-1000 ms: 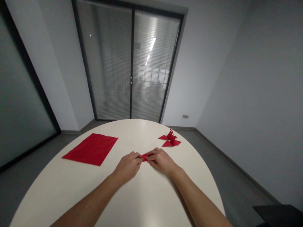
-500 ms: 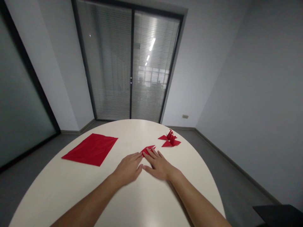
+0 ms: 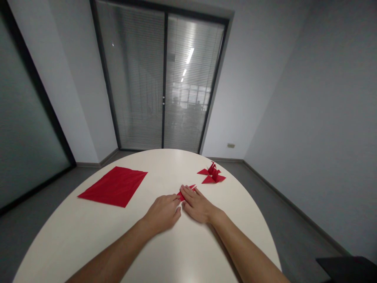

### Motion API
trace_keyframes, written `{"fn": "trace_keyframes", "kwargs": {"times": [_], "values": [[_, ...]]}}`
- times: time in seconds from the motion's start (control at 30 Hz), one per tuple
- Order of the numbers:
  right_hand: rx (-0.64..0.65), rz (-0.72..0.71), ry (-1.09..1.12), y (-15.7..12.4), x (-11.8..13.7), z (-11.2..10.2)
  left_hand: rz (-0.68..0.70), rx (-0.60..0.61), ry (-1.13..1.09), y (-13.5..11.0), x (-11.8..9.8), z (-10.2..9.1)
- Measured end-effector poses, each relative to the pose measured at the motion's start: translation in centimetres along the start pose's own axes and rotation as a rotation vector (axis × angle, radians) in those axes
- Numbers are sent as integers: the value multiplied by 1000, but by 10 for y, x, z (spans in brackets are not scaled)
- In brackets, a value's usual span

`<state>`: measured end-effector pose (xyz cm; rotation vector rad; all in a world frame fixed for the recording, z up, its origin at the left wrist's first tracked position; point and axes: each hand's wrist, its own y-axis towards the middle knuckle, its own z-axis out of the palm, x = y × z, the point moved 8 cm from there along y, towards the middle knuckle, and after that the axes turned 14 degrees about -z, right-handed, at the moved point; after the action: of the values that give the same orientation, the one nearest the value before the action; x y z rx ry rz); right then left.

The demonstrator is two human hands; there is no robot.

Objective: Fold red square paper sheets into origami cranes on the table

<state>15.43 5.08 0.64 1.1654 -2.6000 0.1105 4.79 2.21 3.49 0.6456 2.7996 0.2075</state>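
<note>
A small piece of folded red paper (image 3: pixel 182 198) lies on the white table under my hands, partly hidden by fingers. My left hand (image 3: pixel 163 214) is curled at its left edge, fingertips on the paper and thumb lower down. Across the top of it my right hand (image 3: pixel 198 205) lies flat, its fingers stretched out and pressing down. Beyond them, to the right, stand red origami cranes (image 3: pixel 214 175), close together. A flat, creased sheet of red paper (image 3: pixel 114 186) rests to the left, apart from both hands.
The round white table (image 3: pixel 176 251) has its curved far edge just behind the cranes. Behind it are a glass partition with blinds (image 3: pixel 138 86) and a grey wall (image 3: pixel 318 118). A black object (image 3: pixel 344 267) shows at the lower right corner.
My right hand's fingers have drawn closer together and shifted on the folded paper. The left fingers have curled more at its edge. The paper sits slightly further right.
</note>
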Motion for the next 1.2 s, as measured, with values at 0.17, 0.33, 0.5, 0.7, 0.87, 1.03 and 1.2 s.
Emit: {"fn": "trace_keyframes", "kwargs": {"times": [0.17, 0.33, 0.5, 0.7, 0.87, 1.03, 1.2], "values": [[-22, 61, -37, 0, -9, -2, -25, 0, 35, 0, -2, -1], [-163, 35, -81, -1, -16, -11, -102, -2, 93, 3, 5, 3], [-326, -72, -23, -8, -20, -31, -182, -61, 133, 6, 17, -1], [-386, -56, 67, -12, -21, -35, -245, -60, 134, 8, 26, -3], [-396, -38, 19, -10, -21, -37, -256, -48, 166, 10, 30, 1], [-400, -89, -66, -10, -14, -43, -243, -43, 176, 10, 31, 2], [-295, -61, -132, -4, -13, -38, -241, -2, 218, 9, 28, 2]]}}
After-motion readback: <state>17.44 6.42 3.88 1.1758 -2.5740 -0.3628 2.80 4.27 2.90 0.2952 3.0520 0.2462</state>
